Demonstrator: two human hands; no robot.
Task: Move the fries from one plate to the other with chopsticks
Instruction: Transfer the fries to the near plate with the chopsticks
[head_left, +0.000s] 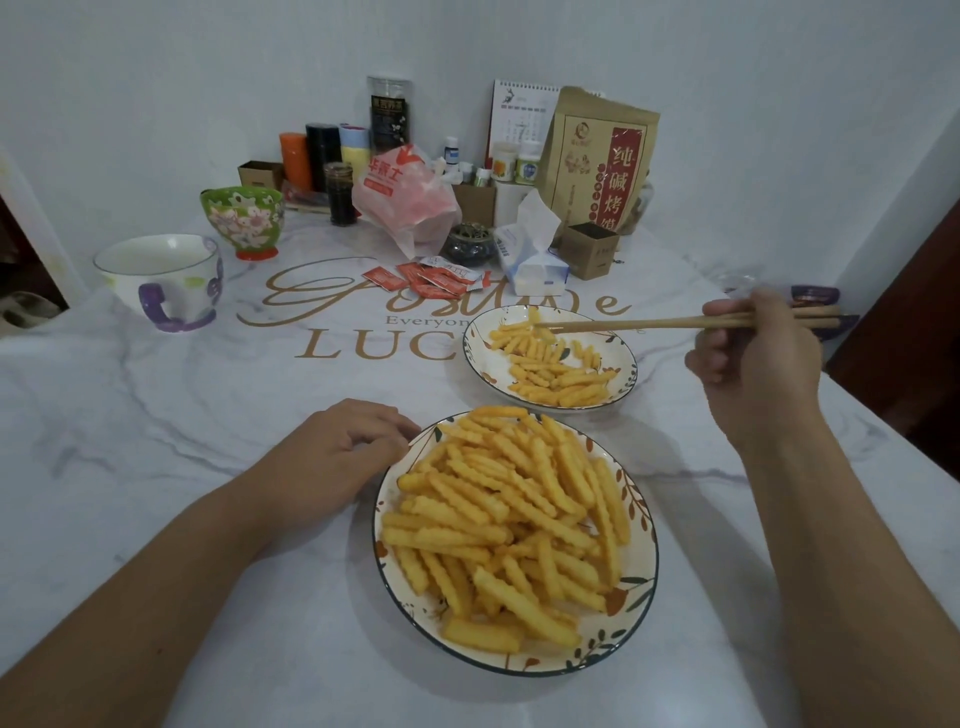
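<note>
While the marbled worktop (156, 441) stretched away toward a white wall, a white mug with a purple handle (161, 280) stood at its far left, and just behind that mug sat a green flowered bowl (243, 218). Farther back stood a cluster of jars and cups, with a tall dark canister (389, 111) rising above them. A pink-and-white plastic bag (405, 200) slumped near the middle, and red sauce packets (421, 278) lay scattered in front of it.

The left hand (337, 452) rested on the worktop with its fingers loosely curled and holding nothing, its fingertips touching the left rim of the near plate (644, 566). That plate, white with a leaf pattern, was heaped with crinkle-cut fries (514, 514). Beyond it and slightly to the right lay the far plate (621, 358), of the same pattern, carrying a thinner scatter of fries.

A tissue pack (535, 254) and a small brown box (589, 249) stood behind the far plate, in front of a large brown paper bag with red lettering (597, 156).

The right hand (758, 353) hovered to the right of the far plate, gripping a pair of wooden chopsticks (639, 323). They ran nearly level to the left, their tips over the back part of the far plate among the fries there. Whether the tips held a fry could not be told.
</note>
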